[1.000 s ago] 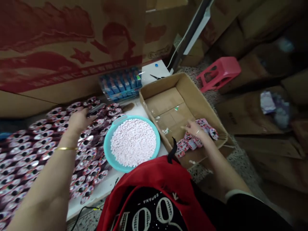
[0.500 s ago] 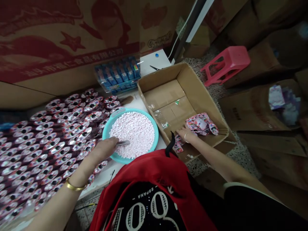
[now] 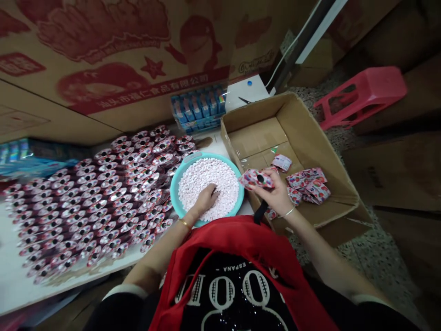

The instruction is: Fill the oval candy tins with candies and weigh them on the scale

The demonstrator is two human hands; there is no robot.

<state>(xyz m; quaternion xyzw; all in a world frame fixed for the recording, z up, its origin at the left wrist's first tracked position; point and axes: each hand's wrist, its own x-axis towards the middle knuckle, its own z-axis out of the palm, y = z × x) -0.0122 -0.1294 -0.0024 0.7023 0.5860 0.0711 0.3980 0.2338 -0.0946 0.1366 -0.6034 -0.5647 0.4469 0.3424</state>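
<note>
A turquoise basin (image 3: 174, 195) is heaped with small white and pale pink candies (image 3: 223, 172). Down among these candies is my left hand (image 3: 206, 198), its fingers curled closed; the small metal scoop seen in it a moment ago is largely hidden now. My right hand (image 3: 278, 196) grips a red and white printed candy pouch (image 3: 253, 178) between the basin and an open cardboard box (image 3: 320, 142). A round dark opening shows on the pouch's face. More flat printed pouches (image 3: 312, 186) lie in the box, with a single one (image 3: 281, 162) apart from them.
Rows of upright pouches with dark openings (image 3: 99, 197) cover the white table (image 3: 14, 276) on the left. Behind stand blue packs (image 3: 198, 108) and large printed cartons (image 3: 113, 87). Scissors (image 3: 244, 99) lie near a blue cap (image 3: 250, 83). A pink stool (image 3: 382, 92) is at right.
My right hand has come up out of the box holding a pouch. My left hand has gone from the basin's edge down into the candies. The view has shifted left.
</note>
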